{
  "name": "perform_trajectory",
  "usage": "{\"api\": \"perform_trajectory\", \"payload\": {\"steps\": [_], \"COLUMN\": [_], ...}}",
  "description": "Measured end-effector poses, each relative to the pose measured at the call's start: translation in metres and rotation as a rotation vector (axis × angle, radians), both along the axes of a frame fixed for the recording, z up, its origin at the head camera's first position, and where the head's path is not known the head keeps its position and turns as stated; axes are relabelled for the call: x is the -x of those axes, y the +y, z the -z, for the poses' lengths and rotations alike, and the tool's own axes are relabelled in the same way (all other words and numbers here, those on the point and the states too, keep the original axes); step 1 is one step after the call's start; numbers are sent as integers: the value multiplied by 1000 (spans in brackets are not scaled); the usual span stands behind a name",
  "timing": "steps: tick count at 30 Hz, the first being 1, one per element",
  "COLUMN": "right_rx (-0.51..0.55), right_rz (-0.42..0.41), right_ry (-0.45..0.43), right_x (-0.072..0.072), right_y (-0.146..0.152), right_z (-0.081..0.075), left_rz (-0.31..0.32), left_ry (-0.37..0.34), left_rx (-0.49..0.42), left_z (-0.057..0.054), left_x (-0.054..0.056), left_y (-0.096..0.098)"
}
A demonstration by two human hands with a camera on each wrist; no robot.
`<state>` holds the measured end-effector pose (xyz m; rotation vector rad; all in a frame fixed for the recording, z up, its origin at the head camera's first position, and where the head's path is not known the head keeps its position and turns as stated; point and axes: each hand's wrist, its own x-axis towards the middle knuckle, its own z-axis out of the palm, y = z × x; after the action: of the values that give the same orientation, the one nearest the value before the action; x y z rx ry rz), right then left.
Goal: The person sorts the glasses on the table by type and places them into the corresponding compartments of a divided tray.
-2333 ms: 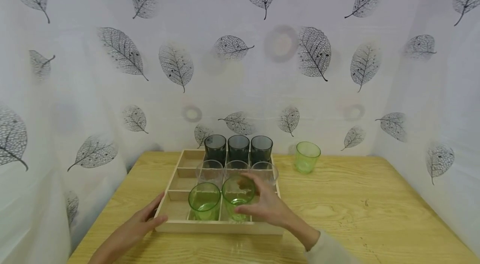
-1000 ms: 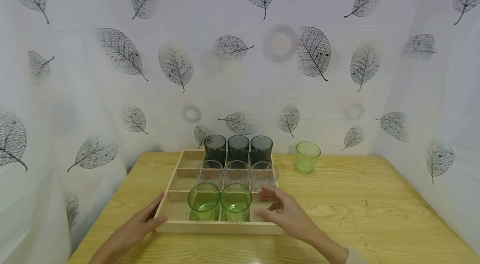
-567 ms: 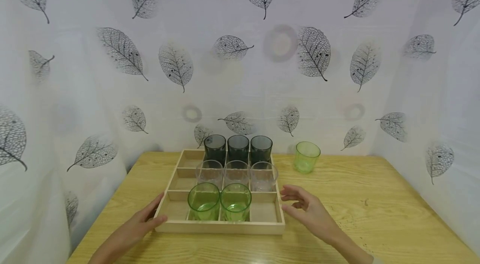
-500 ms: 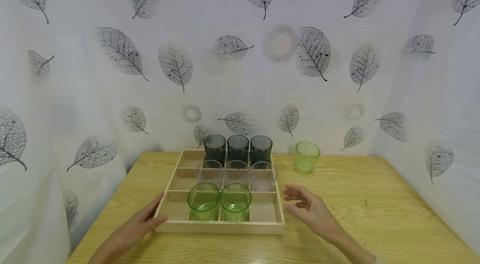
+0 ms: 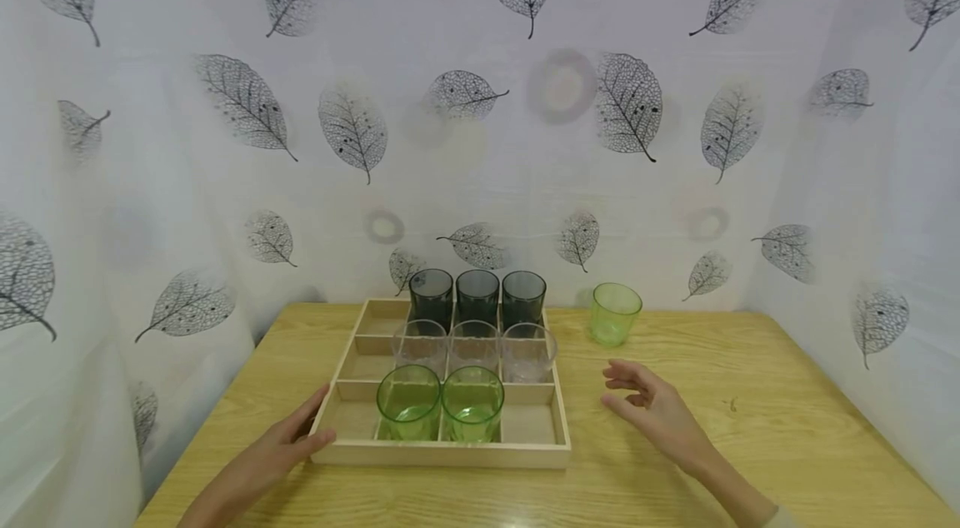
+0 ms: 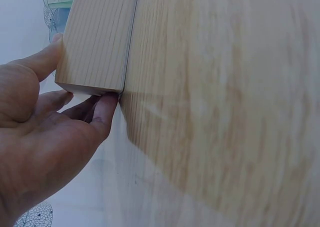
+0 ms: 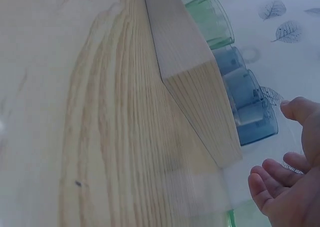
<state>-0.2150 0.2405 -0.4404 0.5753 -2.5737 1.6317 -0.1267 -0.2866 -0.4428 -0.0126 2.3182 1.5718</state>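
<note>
In the head view my left hand (image 5: 273,449) holds the front left corner of a wooden divided tray (image 5: 442,455). The left wrist view shows the thumb (image 6: 47,57) at its upper edge and fingertips along the side wall. Two green glasses (image 5: 408,405) stand in the tray's front row, whose right compartment is bare. Behind them come three clear glasses (image 5: 528,357), then three dark grey glasses (image 5: 431,293). My right hand (image 5: 663,415) hovers over the table right of the tray, fingers loosely bent and holding nothing. A third green glass (image 5: 615,316) stands beyond it.
The wood-grain table (image 5: 750,420) extends to the right of the tray. A white curtain (image 5: 480,178) printed with dark leaves hangs behind and along both sides. The tray's left column of compartments (image 5: 371,360) holds no glasses.
My right hand has let go of the second green glass in the front row and moved right, out past the tray's side. My left hand has stayed at the tray corner.
</note>
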Motion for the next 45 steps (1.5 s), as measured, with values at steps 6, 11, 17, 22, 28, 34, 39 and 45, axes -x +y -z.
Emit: {"api": "perform_trajectory", "payload": {"steps": [6,11,17,22,28,34,39,45], "right_rx": [-48,-86,-116,-130,-120,-97,-61,-47], "right_rz": [65,114,157,182,195,217,203,185], "right_ry": [5,21,38,20,-24,-66,-87,-95], "right_x": [18,34,53,67,85,103,115,129], "right_y": [16,27,37,41,42,38,34,30], "right_z": [0,3,6,5,9,11,10,8], "left_rz": [1,10,13,7,14,7,2,8], "left_ry": [5,3,10,13,22,25,24,23], "left_rx": [4,-8,-9,-2,-9,-1,-2,-11], "left_z": [0,0,0,1,1,1,1,0], "left_x": [0,1,0,0,0,0,0,0], "left_y": [0,0,-1,-1,-1,-1,-1,0]}}
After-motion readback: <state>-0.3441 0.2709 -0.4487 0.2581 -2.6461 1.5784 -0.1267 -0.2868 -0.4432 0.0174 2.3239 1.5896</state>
